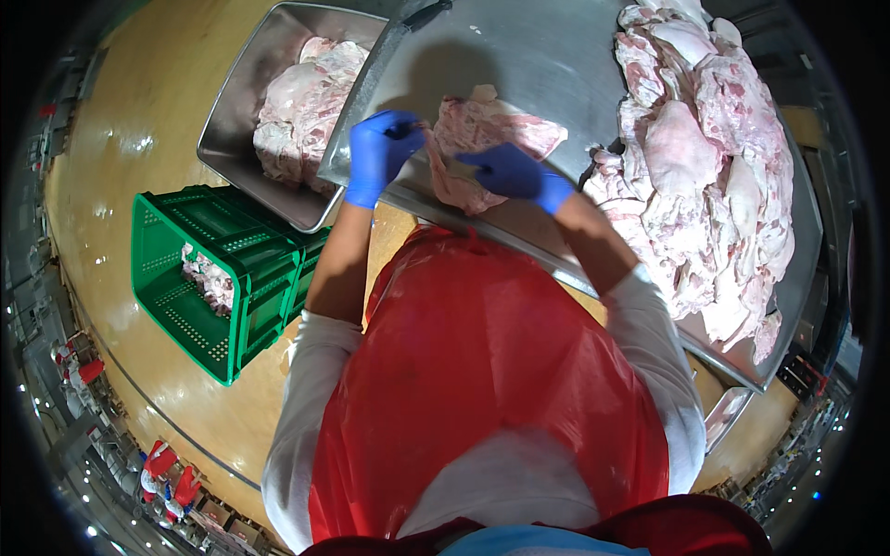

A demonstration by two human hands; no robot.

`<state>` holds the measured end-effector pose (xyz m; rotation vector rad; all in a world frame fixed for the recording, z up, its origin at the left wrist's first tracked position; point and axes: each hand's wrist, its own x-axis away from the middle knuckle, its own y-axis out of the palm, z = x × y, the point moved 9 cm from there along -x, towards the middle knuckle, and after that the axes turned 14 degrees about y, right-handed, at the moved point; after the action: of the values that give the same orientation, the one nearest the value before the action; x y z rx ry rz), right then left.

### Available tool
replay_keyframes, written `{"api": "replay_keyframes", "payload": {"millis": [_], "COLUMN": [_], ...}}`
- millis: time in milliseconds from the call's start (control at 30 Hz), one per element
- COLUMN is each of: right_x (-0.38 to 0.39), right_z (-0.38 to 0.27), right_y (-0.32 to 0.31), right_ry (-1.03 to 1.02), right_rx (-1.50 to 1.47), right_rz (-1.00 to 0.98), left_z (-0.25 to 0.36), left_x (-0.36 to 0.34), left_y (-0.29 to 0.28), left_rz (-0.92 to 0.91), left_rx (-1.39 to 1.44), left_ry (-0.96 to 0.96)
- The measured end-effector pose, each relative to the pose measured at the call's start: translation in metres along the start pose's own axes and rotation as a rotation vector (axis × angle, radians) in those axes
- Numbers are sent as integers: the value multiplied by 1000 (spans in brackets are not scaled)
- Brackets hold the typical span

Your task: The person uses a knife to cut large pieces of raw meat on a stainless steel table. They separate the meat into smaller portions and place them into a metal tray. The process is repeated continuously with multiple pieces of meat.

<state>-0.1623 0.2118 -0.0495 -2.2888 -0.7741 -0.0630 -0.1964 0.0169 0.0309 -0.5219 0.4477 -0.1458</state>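
My blue-gloved left hand (378,153) pinches the left edge of a flattened piece of pale pink meat (496,134) on the steel work table (519,56). My blue-gloved right hand (514,176) is over the lower middle of that piece, fingers partly curled; what they hold, if anything, is hidden. A large pile of pale raw meat (695,185) covers the right side of the table. A black handle (422,17) lies along the table's upper left.
A steel tub (222,120) of meat stands left of the table. Below it, a green perforated crate (236,347) holds some scraps. A steel tray (728,412) sits at lower right. Co-workers in red aprons (167,473) are far off at lower left.
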Motion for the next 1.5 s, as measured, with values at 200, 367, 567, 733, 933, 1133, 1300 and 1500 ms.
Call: {"api": "replay_keyframes", "payload": {"millis": [200,367,567,733,933,1133,1300,1500], "right_x": [110,158,188,181,200,270,334,370], "right_z": [49,83,107,106,83,58,56,80], "right_y": [-61,-60,-6,25,25,49,81,105], "right_ry": [251,493,623,612,709,826,960,933], "right_rx": [-167,-405,-237,-81,-255,-425,-578,-784], "right_rz": [-202,165,519,573,639,871,1099,1357], "left_z": [12,52,-35,-95,-119,-90,3,157], "left_x": [71,199,88,29,-17,-71,-126,-146], "left_y": [-187,-343,-154,105,142,-5,-122,243], "left_rz": [632,828,262,-204,-350,-157,390,-489], "left_rx": [-51,-977,-688,-759,-10,-296,-915,179], "left_ry": [-176,-411,-40,59,-250,1,219,445]}}
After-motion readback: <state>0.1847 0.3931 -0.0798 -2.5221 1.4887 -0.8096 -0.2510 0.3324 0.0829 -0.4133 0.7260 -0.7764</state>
